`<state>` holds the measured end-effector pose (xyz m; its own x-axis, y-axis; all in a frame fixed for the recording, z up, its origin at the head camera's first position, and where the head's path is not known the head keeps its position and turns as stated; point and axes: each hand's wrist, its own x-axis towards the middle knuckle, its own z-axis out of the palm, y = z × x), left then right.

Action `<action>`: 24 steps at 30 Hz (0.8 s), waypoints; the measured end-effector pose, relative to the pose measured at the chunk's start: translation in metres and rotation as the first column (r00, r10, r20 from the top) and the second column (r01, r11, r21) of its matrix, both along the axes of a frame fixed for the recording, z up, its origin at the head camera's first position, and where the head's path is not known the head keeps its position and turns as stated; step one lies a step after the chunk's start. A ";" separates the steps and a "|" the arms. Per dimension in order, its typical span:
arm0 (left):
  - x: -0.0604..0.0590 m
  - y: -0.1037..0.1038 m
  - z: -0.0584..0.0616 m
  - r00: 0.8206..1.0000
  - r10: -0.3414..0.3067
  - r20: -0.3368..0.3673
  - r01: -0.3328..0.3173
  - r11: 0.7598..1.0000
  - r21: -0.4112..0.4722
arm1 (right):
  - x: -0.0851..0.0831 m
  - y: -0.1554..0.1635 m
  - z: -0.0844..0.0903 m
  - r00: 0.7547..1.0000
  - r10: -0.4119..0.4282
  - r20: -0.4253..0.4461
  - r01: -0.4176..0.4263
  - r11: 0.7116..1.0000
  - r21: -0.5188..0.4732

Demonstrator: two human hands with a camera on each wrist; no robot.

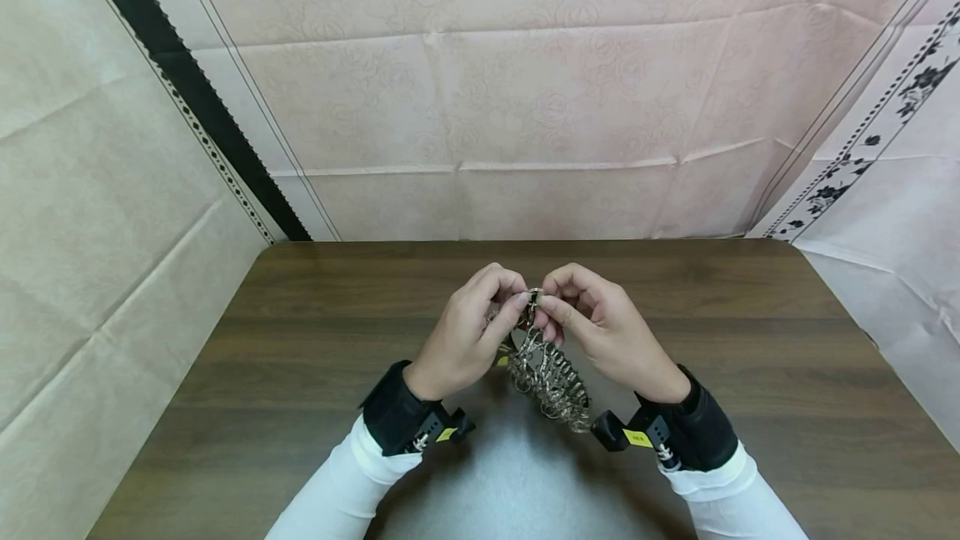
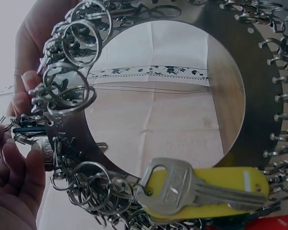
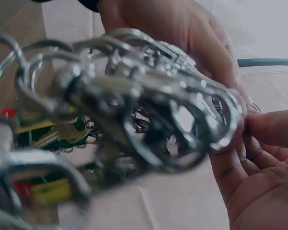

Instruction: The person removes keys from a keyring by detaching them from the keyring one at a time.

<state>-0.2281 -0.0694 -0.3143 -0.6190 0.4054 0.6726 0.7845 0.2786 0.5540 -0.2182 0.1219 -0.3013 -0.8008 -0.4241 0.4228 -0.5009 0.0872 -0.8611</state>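
A dark brown wood-grain tabletop point(image 1: 315, 340) stands before pale pink, rose-patterned paper walls point(image 1: 525, 107). Above its near middle, both hands hold up a large flat silver metal disc with a round hole in its middle point(image 2: 259, 96), its rim hung thick with steel split rings and clips point(image 2: 69, 43). The disc hangs from the fingertips back toward the person, between the wrists, clear of the tabletop.

The left hand point(image 1: 468, 332) and right hand point(image 1: 603, 327) meet at the disc's far top edge, equally near; each grip is closed, fingers curled and pinching a ring there point(image 3: 225, 129).

At the disc's lower edge hangs a silver key point(image 2: 182, 189) against a yellow plastic tag point(image 2: 230, 187), with a red tag point(image 2: 278, 223) just beside. The crowded neighbouring rings hem in the pinched one.
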 end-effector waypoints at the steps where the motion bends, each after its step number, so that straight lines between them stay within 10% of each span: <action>1: 0.000 0.000 0.000 1.000 0.002 -0.005 -0.002 1.000 -0.007 | 0.000 0.000 0.000 1.000 0.002 0.001 -0.002 1.000 0.007; 24: 0.001 -0.003 0.004 0.998 -0.005 -0.070 -0.004 0.992 -0.124 | 0.006 -0.002 0.005 0.988 0.025 -0.154 0.006 0.980 0.199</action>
<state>-0.2267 -0.0720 -0.3104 -0.5719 0.4891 0.6586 0.8203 0.3413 0.4589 -0.2124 0.1204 -0.2961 -0.7275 -0.5194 0.4482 -0.6286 0.2428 -0.7389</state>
